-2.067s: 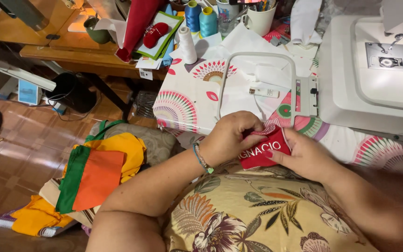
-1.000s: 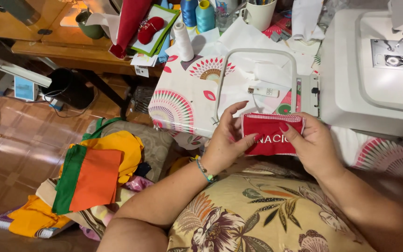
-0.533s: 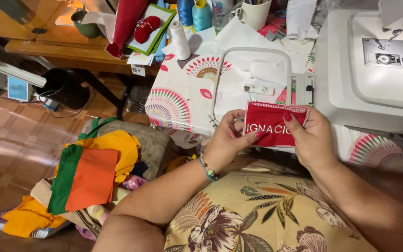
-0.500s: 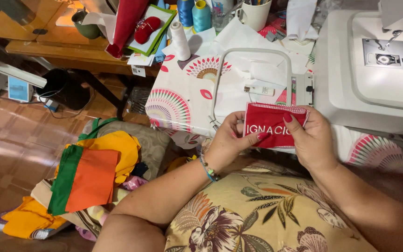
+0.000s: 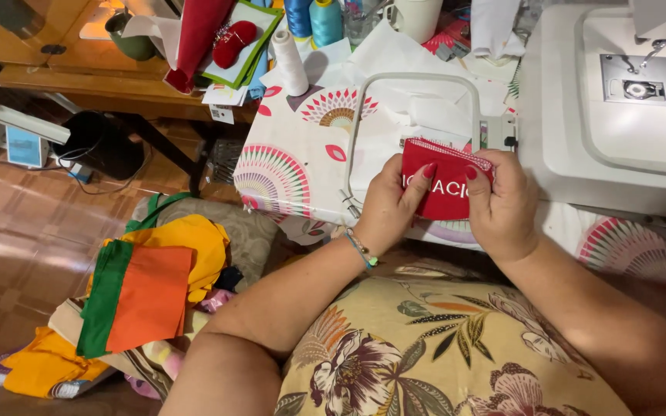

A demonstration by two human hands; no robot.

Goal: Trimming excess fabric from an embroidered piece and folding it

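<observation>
A small red fabric pouch (image 5: 447, 176) with white embroidered letters and a zipper along its top edge is held up between both hands. My left hand (image 5: 389, 205) pinches its left side, thumb on the front. My right hand (image 5: 502, 202) grips its right side. Both hands hover over the edge of a table covered in a patterned cloth (image 5: 283, 158). Just behind the pouch lies a white embroidery hoop (image 5: 414, 81) with white fabric in it.
A white sewing machine (image 5: 618, 100) stands at the right. Thread spools (image 5: 290, 62) and a mug (image 5: 418, 15) sit at the back. Orange, green and yellow fabric pieces (image 5: 144, 296) are piled on the tiled floor at the left. A floral cushion (image 5: 425, 354) rests on my lap.
Both hands have lifted the pouch from lap level up to the table edge, turning it so its lettered front faces me level.
</observation>
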